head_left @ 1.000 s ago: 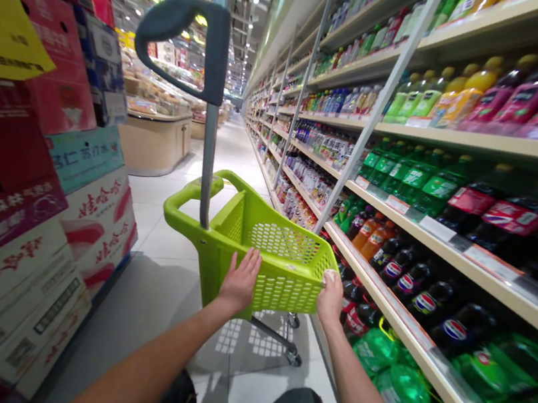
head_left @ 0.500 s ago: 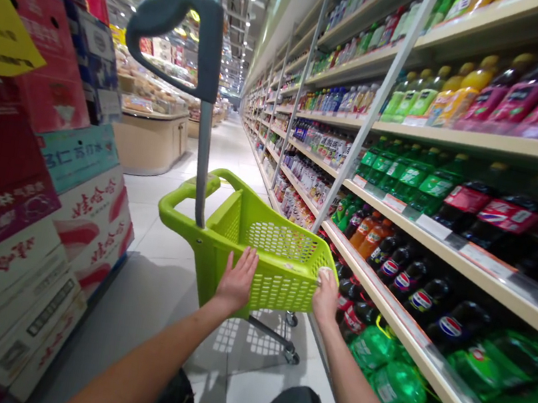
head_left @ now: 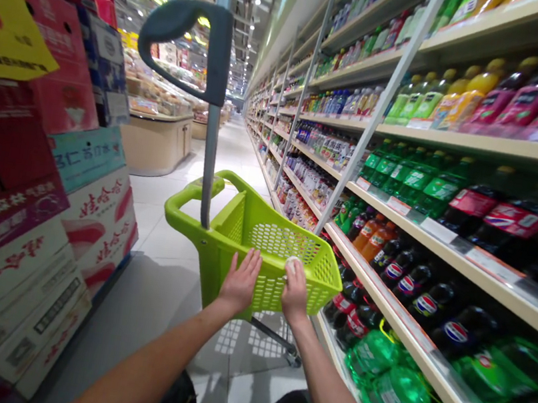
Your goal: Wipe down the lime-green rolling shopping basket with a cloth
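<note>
A lime-green plastic shopping basket (head_left: 240, 221) on wheels stands in the aisle in front of me. Its grey pull handle (head_left: 188, 28) rises on a metal pole (head_left: 209, 166). My left hand (head_left: 239, 284) lies flat on the basket's near rim with its fingers spread. My right hand (head_left: 294, 294) rests on the same rim just to the right of it. Its fingers are curled, and a small white thing (head_left: 293, 262) shows at its fingertips; I cannot make out what it is. The inside of the basket shows nothing in it.
Long shelves (head_left: 443, 251) of soft-drink bottles run along the right, close to the basket. Stacked red and white cartons (head_left: 17, 224) wall in the left side. A beige counter (head_left: 154, 137) stands further back left. The tiled aisle (head_left: 236, 149) stretches ahead.
My right hand has slid left along the near rim from the basket's right corner to beside my left hand. The left hand has stayed where it was.
</note>
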Demonstrator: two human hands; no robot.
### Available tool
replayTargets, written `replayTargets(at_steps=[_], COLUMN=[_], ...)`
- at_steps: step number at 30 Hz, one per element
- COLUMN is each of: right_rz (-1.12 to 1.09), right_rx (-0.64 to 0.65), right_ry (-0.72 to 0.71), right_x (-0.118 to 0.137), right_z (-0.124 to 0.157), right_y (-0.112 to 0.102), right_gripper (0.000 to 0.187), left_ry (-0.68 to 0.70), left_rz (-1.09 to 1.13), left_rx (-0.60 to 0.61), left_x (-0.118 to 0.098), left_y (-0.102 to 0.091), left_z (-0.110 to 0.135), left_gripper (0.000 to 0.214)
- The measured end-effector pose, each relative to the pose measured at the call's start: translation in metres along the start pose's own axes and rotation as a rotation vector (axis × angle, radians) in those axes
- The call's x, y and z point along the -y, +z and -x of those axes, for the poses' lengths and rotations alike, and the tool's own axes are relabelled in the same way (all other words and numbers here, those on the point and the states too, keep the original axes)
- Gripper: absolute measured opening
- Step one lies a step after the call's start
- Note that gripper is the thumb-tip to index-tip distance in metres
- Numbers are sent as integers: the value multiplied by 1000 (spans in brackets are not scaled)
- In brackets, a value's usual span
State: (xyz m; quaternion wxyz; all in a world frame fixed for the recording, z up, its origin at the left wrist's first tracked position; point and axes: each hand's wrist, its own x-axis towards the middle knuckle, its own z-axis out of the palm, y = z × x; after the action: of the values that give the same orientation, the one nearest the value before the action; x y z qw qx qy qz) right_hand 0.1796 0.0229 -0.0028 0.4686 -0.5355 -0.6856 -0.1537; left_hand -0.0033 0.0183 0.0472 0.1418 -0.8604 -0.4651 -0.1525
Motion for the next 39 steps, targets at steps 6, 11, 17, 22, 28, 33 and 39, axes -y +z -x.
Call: replayTargets(at_steps=[6,11,17,22,28,33,39], right_rz=[-13,16,-124,-57,-82,-57,-21], right_rx=[30,-79,77,-24,57,55,-5], right_ry=[-29,66,-39,35,-84,-95,-60], right_x=[-3,-15,45,19,53,34,19], right_z=[0,7,-8,-4,-11,-9,-1], right_y=[-1,-5,19,5,25,13,9], right_gripper=[50,52,50,51,46,53,54], left_ry=[31,15,49,-42,-26,-21,-49], left_rz=[-27,-22,-21,-69,-79,-71,-43], left_rx=[-16,-21,-83,-87,-84,-77,-75], left_x=[3,0,8,23,20,20,15], left_y=[2,4,-1,-8,-4,-3,-2], left_z=[1,0,2,5,6,6,6], left_gripper=[60,59,55,58,57,57,60])
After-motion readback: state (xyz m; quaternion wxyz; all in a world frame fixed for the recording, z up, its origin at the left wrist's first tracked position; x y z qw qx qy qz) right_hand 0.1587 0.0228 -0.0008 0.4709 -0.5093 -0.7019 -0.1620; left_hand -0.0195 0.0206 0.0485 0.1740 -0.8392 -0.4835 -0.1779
